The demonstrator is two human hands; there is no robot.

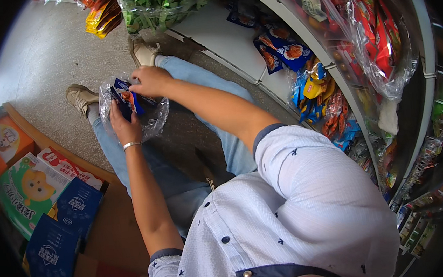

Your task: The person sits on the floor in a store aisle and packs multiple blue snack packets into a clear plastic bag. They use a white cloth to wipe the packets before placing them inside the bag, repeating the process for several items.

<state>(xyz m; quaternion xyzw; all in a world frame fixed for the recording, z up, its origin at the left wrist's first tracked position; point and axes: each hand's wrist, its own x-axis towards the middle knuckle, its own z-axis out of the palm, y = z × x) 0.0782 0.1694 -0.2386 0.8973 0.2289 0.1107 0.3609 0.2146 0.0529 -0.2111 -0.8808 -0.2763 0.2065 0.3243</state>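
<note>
Low between my knees is a clear plastic bag [157,122] with dark blue snack packets [127,97] in its mouth. My left hand [124,122], a silver bracelet at its wrist, grips the packets from the near side with its fingers stretched along them. From the right, my right hand [152,81] reaches over the bag, thumb and curled fingers at the packets' edge. Its fingertips are partly hidden. Similar blue packets [290,51] lie on the white bottom shelf [221,37] to my right.
Green packets in a clear bag [164,6] and yellow packets [103,19] are ahead. Blue and yellow packets [315,88] crowd the lower shelf; a bag of red packets [381,36] hangs over a shelf edge. Cartons, one green [34,184], one blue [53,257], stand at my left.
</note>
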